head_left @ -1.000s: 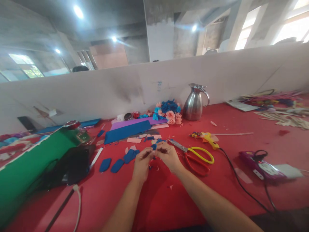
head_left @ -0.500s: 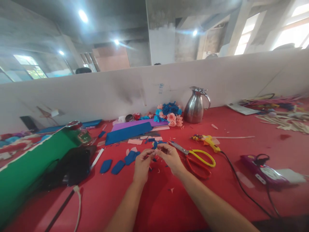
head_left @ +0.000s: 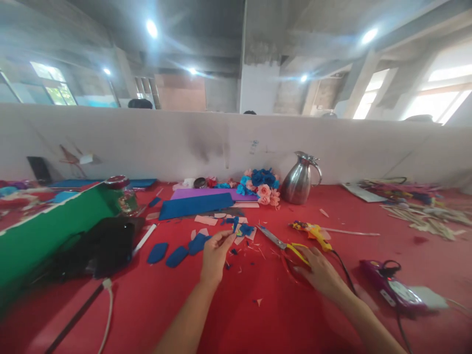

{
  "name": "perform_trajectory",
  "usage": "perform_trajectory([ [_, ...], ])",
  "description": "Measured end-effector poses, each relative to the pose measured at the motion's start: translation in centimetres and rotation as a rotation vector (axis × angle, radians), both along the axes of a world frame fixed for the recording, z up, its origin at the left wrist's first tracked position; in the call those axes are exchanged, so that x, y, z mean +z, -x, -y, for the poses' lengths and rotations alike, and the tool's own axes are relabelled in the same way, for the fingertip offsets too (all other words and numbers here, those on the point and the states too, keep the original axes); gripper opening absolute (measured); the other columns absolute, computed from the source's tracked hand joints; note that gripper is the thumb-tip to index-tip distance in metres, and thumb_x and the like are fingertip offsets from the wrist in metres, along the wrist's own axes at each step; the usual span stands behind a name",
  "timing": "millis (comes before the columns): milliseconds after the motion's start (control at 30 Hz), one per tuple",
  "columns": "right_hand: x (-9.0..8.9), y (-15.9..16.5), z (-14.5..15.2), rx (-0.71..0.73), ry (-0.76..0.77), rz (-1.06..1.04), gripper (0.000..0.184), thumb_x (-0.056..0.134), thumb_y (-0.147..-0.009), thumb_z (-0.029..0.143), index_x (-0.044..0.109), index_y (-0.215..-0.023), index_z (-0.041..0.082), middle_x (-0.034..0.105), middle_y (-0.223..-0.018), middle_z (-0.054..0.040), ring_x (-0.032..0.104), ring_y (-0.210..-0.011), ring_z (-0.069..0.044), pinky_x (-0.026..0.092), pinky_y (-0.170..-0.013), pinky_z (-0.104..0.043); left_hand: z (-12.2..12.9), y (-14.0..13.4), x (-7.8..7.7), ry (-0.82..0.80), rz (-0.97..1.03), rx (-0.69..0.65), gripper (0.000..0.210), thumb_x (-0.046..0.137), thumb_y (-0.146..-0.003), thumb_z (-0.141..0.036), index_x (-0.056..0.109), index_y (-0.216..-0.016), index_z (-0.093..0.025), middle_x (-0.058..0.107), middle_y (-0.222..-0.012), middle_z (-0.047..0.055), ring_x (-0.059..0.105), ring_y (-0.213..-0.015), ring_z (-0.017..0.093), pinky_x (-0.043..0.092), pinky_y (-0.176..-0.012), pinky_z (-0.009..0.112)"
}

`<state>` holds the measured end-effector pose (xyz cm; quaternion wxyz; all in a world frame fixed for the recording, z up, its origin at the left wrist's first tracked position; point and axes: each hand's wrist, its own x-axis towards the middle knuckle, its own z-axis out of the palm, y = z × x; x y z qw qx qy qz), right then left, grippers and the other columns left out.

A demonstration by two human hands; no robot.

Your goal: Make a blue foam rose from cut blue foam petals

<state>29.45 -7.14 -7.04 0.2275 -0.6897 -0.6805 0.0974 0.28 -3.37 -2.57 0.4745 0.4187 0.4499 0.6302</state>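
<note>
My left hand (head_left: 215,253) is closed, its thumb and fingertips pinching a small blue paper piece (head_left: 236,224) above the red table. Over the handles of the scissors (head_left: 273,238) is my right hand (head_left: 320,271), with thumb and fingers around the yellow handle. The scissors lie flat, blades pointing away to the left; the hand partly hides their handles. Beyond my left fingertips lies another blue piece (head_left: 247,229) among pink scraps. Several rounded blue cutouts, one of them a single petal shape (head_left: 158,252), lie left of my left hand.
A steel jug (head_left: 298,181) stands at the back beside blue and pink paper flowers (head_left: 263,189). To the right are a yellow glue gun (head_left: 317,236) with its cord and a purple power strip (head_left: 393,287). A black bag (head_left: 114,246) and green board (head_left: 62,233) occupy the left.
My right hand has left my left hand and moved right onto the scissors' handles. My left hand stays in place with the blue piece. The view has tilted slightly.
</note>
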Motion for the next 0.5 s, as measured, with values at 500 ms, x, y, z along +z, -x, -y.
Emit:
perform_trajectory([
  [500,2.4,9.4,3.0,0.200,-0.098,-0.827,0.070,0.067,-0.070,0.039,0.044,-0.134,0.021,0.056,-0.133,-0.0119,0.057,-0.118,-0.025,0.050,-0.094,-0.036,-0.1,0.3,-0.2,-0.044,0.270,-0.126,0.023,0.080,-0.061,-0.034,0.070,-0.074,-0.017,0.073,-0.081,0.004,0.067,-0.082,0.016,0.049,-0.085,0.028],
])
